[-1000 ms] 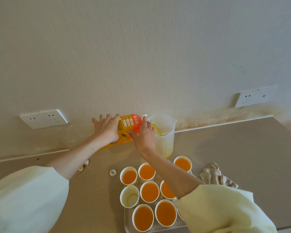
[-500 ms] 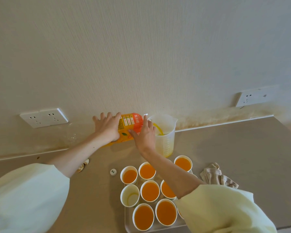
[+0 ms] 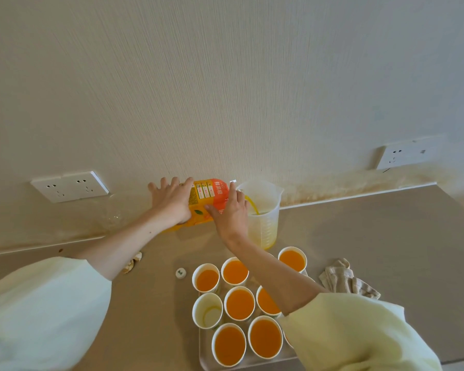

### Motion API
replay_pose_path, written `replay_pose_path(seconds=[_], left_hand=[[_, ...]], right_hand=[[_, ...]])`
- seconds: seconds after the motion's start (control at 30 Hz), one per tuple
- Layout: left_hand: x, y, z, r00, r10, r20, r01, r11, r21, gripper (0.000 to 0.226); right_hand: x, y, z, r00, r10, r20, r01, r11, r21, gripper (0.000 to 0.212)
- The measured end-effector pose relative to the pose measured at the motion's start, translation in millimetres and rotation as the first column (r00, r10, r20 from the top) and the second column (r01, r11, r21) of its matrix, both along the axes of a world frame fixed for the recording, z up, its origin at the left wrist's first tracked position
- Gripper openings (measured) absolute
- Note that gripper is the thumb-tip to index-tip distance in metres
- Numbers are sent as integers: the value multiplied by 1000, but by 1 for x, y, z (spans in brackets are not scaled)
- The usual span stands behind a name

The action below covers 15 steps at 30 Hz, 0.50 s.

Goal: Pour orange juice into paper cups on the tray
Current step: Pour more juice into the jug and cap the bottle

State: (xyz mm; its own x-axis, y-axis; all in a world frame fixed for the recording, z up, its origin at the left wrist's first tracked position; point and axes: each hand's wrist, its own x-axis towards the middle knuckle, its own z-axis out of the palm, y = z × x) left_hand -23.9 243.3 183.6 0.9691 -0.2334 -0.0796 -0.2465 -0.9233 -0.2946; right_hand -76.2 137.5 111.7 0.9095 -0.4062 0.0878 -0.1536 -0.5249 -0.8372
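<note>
1. Nearest us on the tray [image 3: 206,363], one paper cup [image 3: 207,310] still sits almost empty; the others hold juice.
2. Our left hand [image 3: 172,202] and right hand [image 3: 232,210] keep their grip around the tilted carton [image 3: 206,194].
3. Beyond, juice still streams into the jug [image 3: 263,220], so we judge refilling continues and no cup has gained any.

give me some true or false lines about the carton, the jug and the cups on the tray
1. Both the left hand and the right hand hold the juice carton, tipped towards the measuring jug. True.
2. A crumpled cloth lies on the counter to the right of the tray. True.
3. Juice runs from the carton straight into a paper cup. False: it runs into the jug.
4. Every cup is full. False: the nearly empty cup at the tray's left shows only a trace of juice.
</note>
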Motion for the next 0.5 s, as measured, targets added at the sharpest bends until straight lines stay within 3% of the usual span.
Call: replay_pose_path(seconds=[0.5], left_hand=[[-2,-3,4,1000,-17,18,16,1000,24,94]], right_hand=[[-1,-2,2,1000,-2,-16,2,1000,25,89]])
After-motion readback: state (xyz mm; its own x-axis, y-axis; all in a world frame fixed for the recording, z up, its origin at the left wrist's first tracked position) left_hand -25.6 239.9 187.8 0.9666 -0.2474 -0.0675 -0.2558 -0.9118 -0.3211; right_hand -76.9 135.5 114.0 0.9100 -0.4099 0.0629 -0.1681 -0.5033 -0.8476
